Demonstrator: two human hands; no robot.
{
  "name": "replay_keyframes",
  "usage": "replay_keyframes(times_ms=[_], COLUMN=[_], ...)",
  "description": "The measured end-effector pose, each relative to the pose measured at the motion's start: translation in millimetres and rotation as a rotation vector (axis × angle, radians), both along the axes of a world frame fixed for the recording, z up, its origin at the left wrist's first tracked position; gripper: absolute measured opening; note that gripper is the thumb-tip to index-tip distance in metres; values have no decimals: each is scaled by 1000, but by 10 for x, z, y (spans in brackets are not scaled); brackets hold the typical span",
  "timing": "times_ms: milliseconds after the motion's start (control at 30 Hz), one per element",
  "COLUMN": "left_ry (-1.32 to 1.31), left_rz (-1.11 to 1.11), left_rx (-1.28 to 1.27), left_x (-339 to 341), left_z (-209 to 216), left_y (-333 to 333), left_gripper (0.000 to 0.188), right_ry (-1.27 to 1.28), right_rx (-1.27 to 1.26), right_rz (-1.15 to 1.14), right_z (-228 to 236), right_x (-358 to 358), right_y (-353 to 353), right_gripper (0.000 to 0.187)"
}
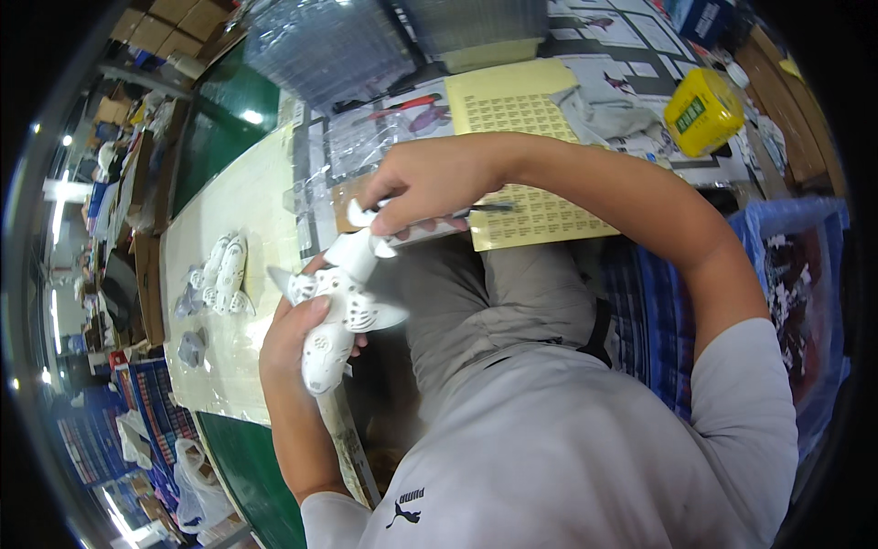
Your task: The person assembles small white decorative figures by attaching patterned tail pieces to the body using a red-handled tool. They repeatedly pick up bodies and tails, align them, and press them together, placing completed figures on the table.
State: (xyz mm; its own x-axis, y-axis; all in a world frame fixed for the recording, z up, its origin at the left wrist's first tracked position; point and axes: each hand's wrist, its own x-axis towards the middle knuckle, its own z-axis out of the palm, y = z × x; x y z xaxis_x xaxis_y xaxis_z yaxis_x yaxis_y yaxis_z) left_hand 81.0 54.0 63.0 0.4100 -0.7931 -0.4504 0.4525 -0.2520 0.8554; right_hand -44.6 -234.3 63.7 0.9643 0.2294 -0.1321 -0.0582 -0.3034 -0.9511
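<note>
My left hand point(297, 334) is wrapped round the body of a white shark-shaped toy point(326, 355), which has dark spots and slots and fins at its sides. The toy's head end points down toward me. At its other end, my right hand point(421, 188) pinches the curved white tail piece point(360, 214) between thumb and fingers. A thin dark tool point(494, 208) sticks out behind this hand; its other end is hidden, so its kind is unclear. More white spotted toy parts point(224, 273) lie on the pale sheet at the left.
Under my right arm is a yellow sheet of small labels point(540, 215). Clear plastic trays point(320, 55) are stacked at the back. A yellow bottle point(702, 112) and a grey cloth point(604, 114) are at the back right. A blue-lined bin point(796, 274) stands beside me.
</note>
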Motion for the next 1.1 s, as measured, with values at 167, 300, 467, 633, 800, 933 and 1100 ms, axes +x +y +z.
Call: replay_keyframes(times_ms=[167,300,467,633,800,933,1100], left_ry=[31,47,-70,-21,346,50,-1180], left_rz=[-54,-137,-243,-218,339,173,528], left_rx=[12,-18,-60,-267,-604,-434,-174], left_x=[43,58,46,-3,-74,-132,127], left_z=[-10,18,-66,-193,-361,-467,-636], left_y=[-90,-112,-85,-85,-503,-770,-748], left_gripper=[93,94,96,98,105,72,58], right_ry=[54,81,-144,228,-4,5,-299], right_rx=[39,149,45,657,1034,1001,417], right_rz=[11,9,27,-42,-240,-428,-518], right_z=[47,19,-133,-355,-642,-633,-201], right_x=[-35,-66,-112,-198,-252,-264,164], right_y=[-68,-80,-10,-56,458,703,60], right_gripper=[33,27,35,44,59,57,67])
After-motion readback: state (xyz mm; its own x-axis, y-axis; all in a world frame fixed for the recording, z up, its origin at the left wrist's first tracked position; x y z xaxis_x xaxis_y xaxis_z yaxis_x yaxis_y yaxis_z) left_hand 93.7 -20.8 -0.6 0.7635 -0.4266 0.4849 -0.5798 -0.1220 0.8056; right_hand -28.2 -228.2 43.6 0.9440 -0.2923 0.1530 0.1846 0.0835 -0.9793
